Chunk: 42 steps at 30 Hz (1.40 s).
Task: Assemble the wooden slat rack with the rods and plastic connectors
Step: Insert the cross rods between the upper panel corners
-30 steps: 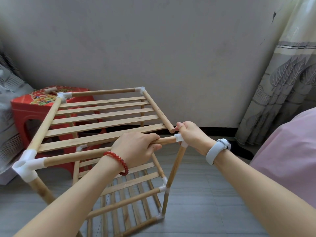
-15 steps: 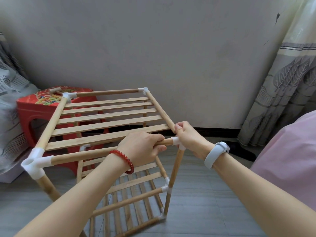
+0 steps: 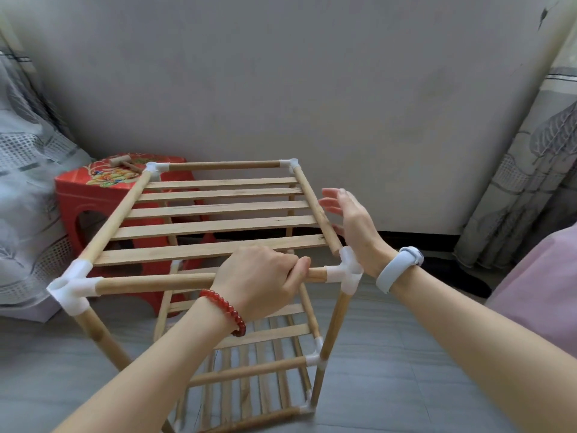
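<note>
The wooden slat rack (image 3: pixel 218 220) stands upright on the grey floor (image 3: pixel 406 370), w/ three slatted tiers visible, near the wall. The left hand (image 3: pixel 259 279) grips the near top rod (image 3: pixel 156 284), fingers (image 3: pixel 293 265) curled round it just left of the near-right connector (image 3: pixel 345 271) (white plastic, three-way). The right hand (image 3: pixel 352 220) is held flat & upright, its fingers straight & spread, holding nothing; its palm is just beside the right top rod (image 3: pixel 315 207), and whether it touches the rod can't be told. That rod's near end sits in the near-right connector. Another white connector (image 3: pixel 73 287) caps the near-left corner, w/ two more at the far corners.

A red bead bracelet (image 3: pixel 226 310) is on the left wrist, a pale band (image 3: pixel 398 270) on the right. Far left of the rack stands a red stool (image 3: pixel 93 195) w/ a small wooden mallet (image 3: pixel 125 163) lying on top. Curtain (image 3: pixel 530 170) hangs at the right.
</note>
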Available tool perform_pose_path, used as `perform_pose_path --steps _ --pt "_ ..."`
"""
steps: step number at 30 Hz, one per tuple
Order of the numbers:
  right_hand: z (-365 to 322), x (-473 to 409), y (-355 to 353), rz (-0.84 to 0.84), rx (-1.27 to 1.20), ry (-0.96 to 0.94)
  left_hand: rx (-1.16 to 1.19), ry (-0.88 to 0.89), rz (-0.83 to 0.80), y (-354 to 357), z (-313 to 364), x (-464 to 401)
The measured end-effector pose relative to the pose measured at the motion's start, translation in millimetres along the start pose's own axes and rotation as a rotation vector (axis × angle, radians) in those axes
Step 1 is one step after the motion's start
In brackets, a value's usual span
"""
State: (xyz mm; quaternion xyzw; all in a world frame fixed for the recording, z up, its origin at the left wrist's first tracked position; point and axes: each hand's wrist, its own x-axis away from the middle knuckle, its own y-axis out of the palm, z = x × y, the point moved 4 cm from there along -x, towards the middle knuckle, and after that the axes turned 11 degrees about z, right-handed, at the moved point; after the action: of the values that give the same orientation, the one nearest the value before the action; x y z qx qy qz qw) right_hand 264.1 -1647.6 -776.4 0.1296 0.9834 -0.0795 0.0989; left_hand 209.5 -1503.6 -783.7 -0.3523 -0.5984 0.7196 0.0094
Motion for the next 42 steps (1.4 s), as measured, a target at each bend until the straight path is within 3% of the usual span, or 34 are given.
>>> perform_pose_path --steps 3,8,15,20,24,26,30,32,36,39,42 --pt "2.0 10.9 12.3 -0.052 -0.005 0.023 -0.110 -0.109 0.037 -2.3 -6.8 7.6" --pt "12.5 22.4 6.3 0.053 -0.139 0.152 -0.189 -0.174 0.154 -3.6 -1.1 12.4" --pt "14.0 27.1 17.4 0.050 -0.128 0.189 -0.158 -0.127 0.370 -4.7 -8.7 13.9" --pt "17.7 31.6 26.3 0.057 -0.127 0.153 -0.125 -0.054 0.369 -5.9 -21.8 18.6" --pt "24.1 41.2 29.3 -0.017 -0.140 0.031 -0.035 0.037 0.309 -4.3 -38.0 24.6" --pt "24.8 41.3 22.1 -0.094 -0.035 -0.119 -0.014 0.067 0.287 -4.0 -50.2 29.1" --pt "11.4 45.9 20.0 -0.407 0.712 -0.861 0.035 0.107 0.294 -13.9 -75.2 42.3" --pt "0.8 49.3 33.0 -0.538 0.933 -1.059 0.021 0.120 0.304 -21.0 -86.5 50.7" --pt "-17.7 65.2 62.1 -0.599 0.919 -1.230 -0.068 0.029 0.206 -36.7 -113.4 67.8" --pt "-18.7 71.5 74.1 -0.624 0.873 -1.155 -0.111 -0.097 0.194 -54.7 -109.6 81.6" --pt "-17.6 78.3 79.9 -0.547 0.869 -1.153 -0.003 -0.178 0.153 -57.4 -59.8 90.4"
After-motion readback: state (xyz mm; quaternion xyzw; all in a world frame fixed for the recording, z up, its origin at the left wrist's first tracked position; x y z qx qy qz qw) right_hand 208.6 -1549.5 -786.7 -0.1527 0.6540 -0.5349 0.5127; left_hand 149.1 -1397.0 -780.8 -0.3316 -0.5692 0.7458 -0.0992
